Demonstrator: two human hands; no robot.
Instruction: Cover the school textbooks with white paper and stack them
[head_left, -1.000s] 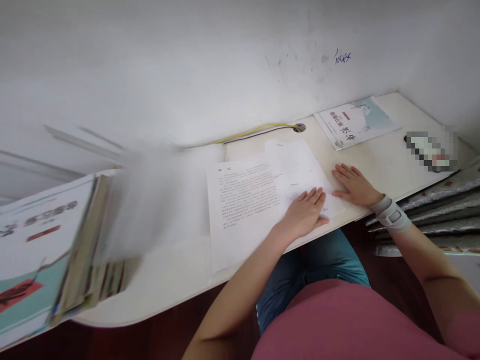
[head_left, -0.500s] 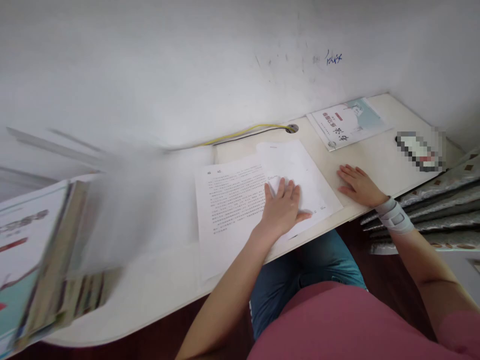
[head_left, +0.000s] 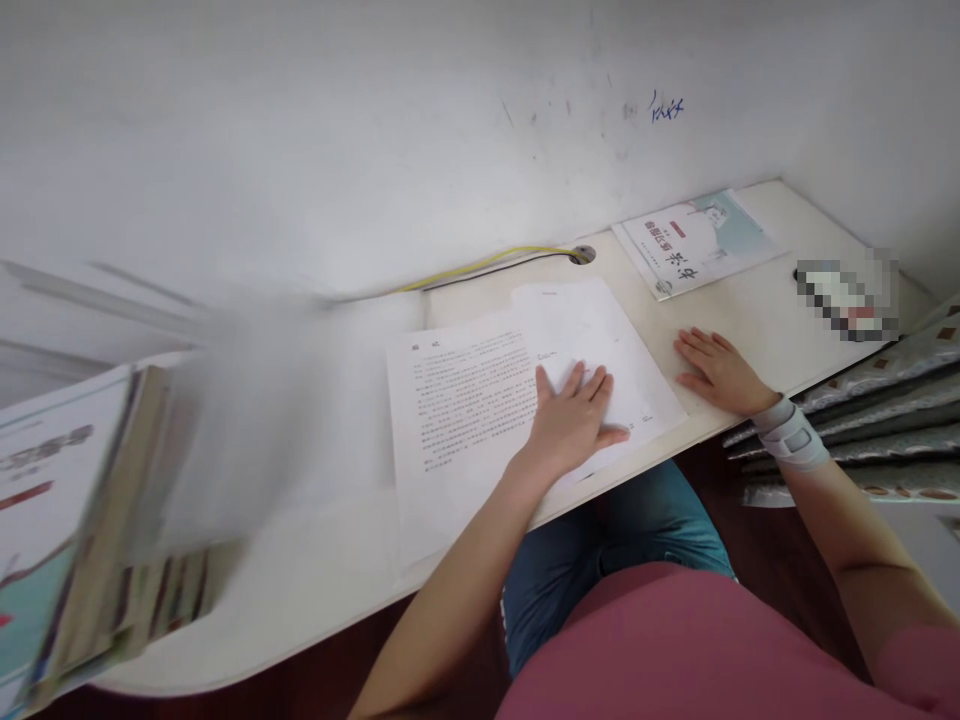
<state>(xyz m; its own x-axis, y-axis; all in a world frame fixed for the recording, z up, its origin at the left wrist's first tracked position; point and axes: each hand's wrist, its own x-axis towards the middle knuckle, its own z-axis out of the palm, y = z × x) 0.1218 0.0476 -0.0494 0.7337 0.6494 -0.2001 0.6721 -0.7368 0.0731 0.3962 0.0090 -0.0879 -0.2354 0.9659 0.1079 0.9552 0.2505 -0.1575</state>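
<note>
My left hand [head_left: 574, 420] lies flat, fingers stretched out, on two overlapping white sheets: a printed text page [head_left: 465, 400] and a mostly blank sheet [head_left: 592, 330] partly over it. My right hand [head_left: 712, 370] rests palm down with fingers spread on the bare white desk [head_left: 750, 310], just right of the sheets and not touching them. A grey band [head_left: 787, 435] wraps its wrist. Neither hand holds anything.
A booklet with a pale blue and white cover [head_left: 694, 240] lies at the back right. A tall stack of books [head_left: 82, 520] stands at the left edge. A yellow cable [head_left: 487, 263] runs into a desk hole [head_left: 583, 255]. Folded patterned fabric [head_left: 862, 420] lies at the right.
My left hand slid from the sheets' right edge leftward onto the blank sheet. My right hand has come off the sheets and now lies on the bare desk beside them.
</note>
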